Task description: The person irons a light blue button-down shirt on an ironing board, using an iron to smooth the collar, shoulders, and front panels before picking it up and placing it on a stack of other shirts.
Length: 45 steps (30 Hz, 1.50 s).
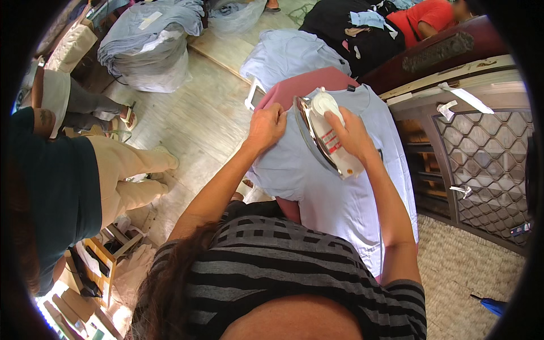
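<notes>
A light blue T-shirt point(362, 209) lies spread over an ironing board with a dusty pink cover point(306, 82). My right hand point(354, 136) is wrapped around the handle of a white clothes iron point(334, 150). The iron is tipped on its side, its shiny metal soleplate edge turned to the left; whether it touches the cloth I cannot tell. At the shirt's left edge, my left hand point(268, 127) is closed with the fingers bunched on the fabric. The neckline, with a small dark label point(351, 88), points away from me.
More light blue garments point(289, 54) are heaped just beyond the board. A large wrapped clothes stack point(153, 51) stands far left. Another person point(62, 175) stands at left, with others farther back. To the right is a brown lattice-fronted cabinet point(487, 170); a blue object point(496, 306) lies on the mat.
</notes>
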Tool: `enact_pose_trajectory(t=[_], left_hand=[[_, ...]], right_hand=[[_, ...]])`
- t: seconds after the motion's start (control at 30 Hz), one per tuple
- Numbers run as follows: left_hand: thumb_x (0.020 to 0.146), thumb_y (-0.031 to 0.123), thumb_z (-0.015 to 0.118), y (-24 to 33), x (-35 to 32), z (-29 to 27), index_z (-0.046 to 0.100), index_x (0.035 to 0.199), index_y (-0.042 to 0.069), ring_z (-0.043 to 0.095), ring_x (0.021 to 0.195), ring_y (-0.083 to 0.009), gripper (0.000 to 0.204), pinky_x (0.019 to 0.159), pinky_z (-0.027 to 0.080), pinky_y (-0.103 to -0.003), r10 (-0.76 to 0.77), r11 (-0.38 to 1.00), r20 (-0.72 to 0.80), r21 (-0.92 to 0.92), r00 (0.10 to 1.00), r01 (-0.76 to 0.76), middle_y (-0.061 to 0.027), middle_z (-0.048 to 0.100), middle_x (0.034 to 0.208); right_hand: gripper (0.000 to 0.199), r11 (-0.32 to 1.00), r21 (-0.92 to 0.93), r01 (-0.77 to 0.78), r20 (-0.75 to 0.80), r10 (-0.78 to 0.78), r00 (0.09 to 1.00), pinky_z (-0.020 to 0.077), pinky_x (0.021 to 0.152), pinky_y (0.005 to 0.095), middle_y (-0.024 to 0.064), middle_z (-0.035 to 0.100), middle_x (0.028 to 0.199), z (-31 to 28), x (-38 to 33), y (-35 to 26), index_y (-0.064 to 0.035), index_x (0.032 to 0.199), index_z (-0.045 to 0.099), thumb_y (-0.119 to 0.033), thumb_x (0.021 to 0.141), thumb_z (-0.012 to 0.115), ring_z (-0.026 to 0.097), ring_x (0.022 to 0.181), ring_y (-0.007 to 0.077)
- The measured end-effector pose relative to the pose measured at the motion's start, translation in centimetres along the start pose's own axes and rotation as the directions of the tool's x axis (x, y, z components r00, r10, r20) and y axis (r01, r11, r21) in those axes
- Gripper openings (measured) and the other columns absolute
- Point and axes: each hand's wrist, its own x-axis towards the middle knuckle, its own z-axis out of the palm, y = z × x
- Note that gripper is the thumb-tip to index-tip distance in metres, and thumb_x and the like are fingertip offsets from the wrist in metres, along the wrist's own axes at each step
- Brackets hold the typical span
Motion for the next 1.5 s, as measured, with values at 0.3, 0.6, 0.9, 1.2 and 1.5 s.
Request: enact_pose_trajectory(t=[0.3, 0.6, 0.9, 1.2, 1.5], left_hand=[[0.088, 0.016, 0.064, -0.2, 0.0, 0.0, 0.061, 0.084, 0.005, 0.063, 0.062, -0.0362, 0.012, 0.06, 0.048, -0.046, -0.011, 1.0, 0.045, -0.014, 0.999, 0.012, -0.0167, 0.063, 0.066], [0.089, 0.015, 0.064, -0.4, -0.1, 0.3, 0.061, 0.084, 0.005, 0.063, 0.063, -0.0374, 0.012, 0.059, 0.048, -0.046, 0.024, 0.998, 0.02, -0.052, 1.0, -0.023, -0.018, 0.063, 0.068], [0.09, 0.023, 0.065, 0.7, 1.4, -0.9, 0.064, 0.088, 0.002, 0.064, 0.063, -0.0339, 0.021, 0.061, 0.048, -0.043, -0.001, 0.988, 0.176, 0.154, 0.984, -0.026, -0.0179, 0.063, 0.067], [0.084, 0.027, 0.07, 1.7, 8.4, 4.5, 0.065, 0.087, 0.005, 0.064, 0.079, -0.0333, 0.023, 0.07, 0.049, -0.044, 0.348, 0.899, 0.133, 0.233, 0.928, -0.371, -0.0129, 0.067, 0.082], [0.084, 0.028, 0.07, 2.0, 10.7, 4.9, 0.069, 0.091, 0.008, 0.067, 0.077, -0.0283, 0.021, 0.068, 0.049, -0.04, 0.08, 0.989, 0.31, 0.097, 0.947, -0.115, -0.0116, 0.07, 0.081]], right_hand=[[0.049, 0.995, -0.017, 0.098, -0.014, -0.098, 0.995, 0.0483, 0.077, 0.0447, 0.028, 0.067, 0.094, 0.4, 5.4, 0.0, 0.0049, 0.102, 0.063, -0.042, 0.097, 0.053, 0.065, 0.088, 0.0429], [0.05, 0.997, 0.049, 0.06, -0.034, -0.058, 0.998, 0.0498, 0.076, 0.044, 0.0285, 0.067, 0.091, -0.2, 2.0, -0.6, 0.0057, 0.103, 0.063, -0.043, 0.097, 0.054, 0.066, 0.084, 0.0414], [0.05, 0.999, -0.041, -0.02, 0.007, 0.02, 1.0, 0.0473, 0.08, 0.0444, 0.028, 0.066, 0.093, -0.9, 0.4, -0.1, 0.0051, 0.102, 0.061, -0.044, 0.096, 0.052, 0.064, 0.086, 0.0404], [0.047, 0.973, 0.069, -0.221, -0.043, 0.224, 0.974, 0.0479, 0.073, 0.0447, 0.0284, 0.066, 0.088, -1.3, -9.0, 0.7, 0.0033, 0.097, 0.061, -0.043, 0.097, 0.054, 0.064, 0.08, 0.0406], [0.048, 0.944, 0.147, -0.294, -0.11, 0.311, 0.944, 0.0474, 0.07, 0.0456, 0.0267, 0.065, 0.081, -0.2, -6.0, -0.6, 0.0056, 0.093, 0.058, -0.042, 0.097, 0.055, 0.063, 0.075, 0.0418]])
